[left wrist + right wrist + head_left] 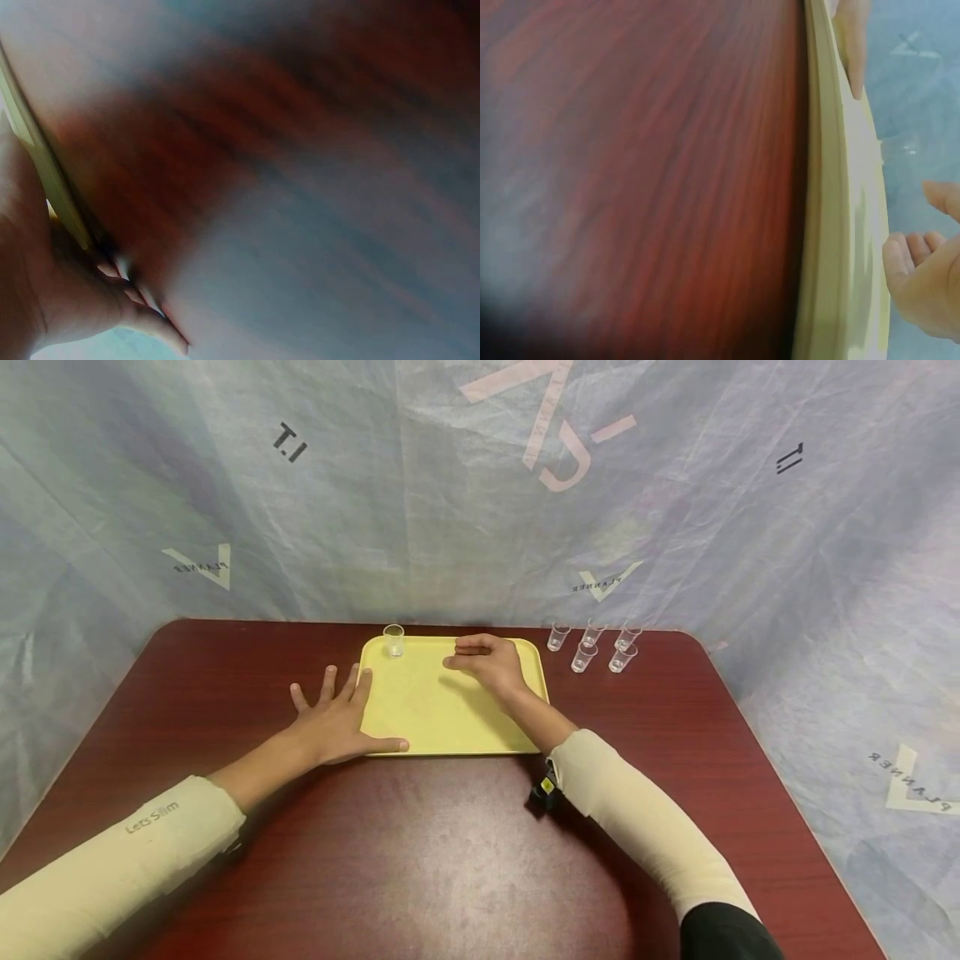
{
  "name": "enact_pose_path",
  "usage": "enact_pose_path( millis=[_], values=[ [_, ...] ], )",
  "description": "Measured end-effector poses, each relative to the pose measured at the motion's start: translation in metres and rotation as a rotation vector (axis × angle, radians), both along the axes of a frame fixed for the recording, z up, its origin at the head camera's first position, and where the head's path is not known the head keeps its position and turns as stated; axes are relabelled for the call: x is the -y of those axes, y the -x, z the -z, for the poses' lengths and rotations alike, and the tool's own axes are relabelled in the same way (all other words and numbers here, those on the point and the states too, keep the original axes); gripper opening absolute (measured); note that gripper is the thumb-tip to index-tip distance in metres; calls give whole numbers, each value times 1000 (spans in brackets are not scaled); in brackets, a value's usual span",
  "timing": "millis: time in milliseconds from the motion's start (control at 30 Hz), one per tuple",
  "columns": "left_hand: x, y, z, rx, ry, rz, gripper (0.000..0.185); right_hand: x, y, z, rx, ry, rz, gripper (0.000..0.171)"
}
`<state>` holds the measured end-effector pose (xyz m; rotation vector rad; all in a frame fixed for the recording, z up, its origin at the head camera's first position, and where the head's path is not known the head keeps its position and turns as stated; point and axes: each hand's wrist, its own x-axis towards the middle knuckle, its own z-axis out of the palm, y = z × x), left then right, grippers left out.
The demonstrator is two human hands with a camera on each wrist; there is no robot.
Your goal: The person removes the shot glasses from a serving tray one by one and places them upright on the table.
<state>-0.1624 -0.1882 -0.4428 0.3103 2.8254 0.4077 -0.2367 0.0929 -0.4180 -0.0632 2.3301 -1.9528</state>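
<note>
A yellow tray (427,710) lies on the dark red table, with one small clear glass (393,642) upright at its far left corner. My left hand (333,722) is spread at the tray's left side, its thumb along the near rim. In the left wrist view, that hand (67,300) is by the tray's edge (46,165). Over the far right part of the tray is my right hand (487,664), its fingers loosely bent. The right wrist view shows a gap between that hand's thumb (941,199) and fingers, with nothing held.
Several similar clear glasses (584,657) stand in a cluster on the table (465,852) to the right of the tray. A grey printed sheet (337,527) hangs behind the table's far edge and at both sides.
</note>
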Motion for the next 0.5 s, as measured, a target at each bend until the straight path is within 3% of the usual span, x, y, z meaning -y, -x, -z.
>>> enact_pose_path(
  millis=[500],
  values=[
    [-1,-1,-2,4,-5,-2,157,37,8,-3,1,-55,-59,49]
  ],
)
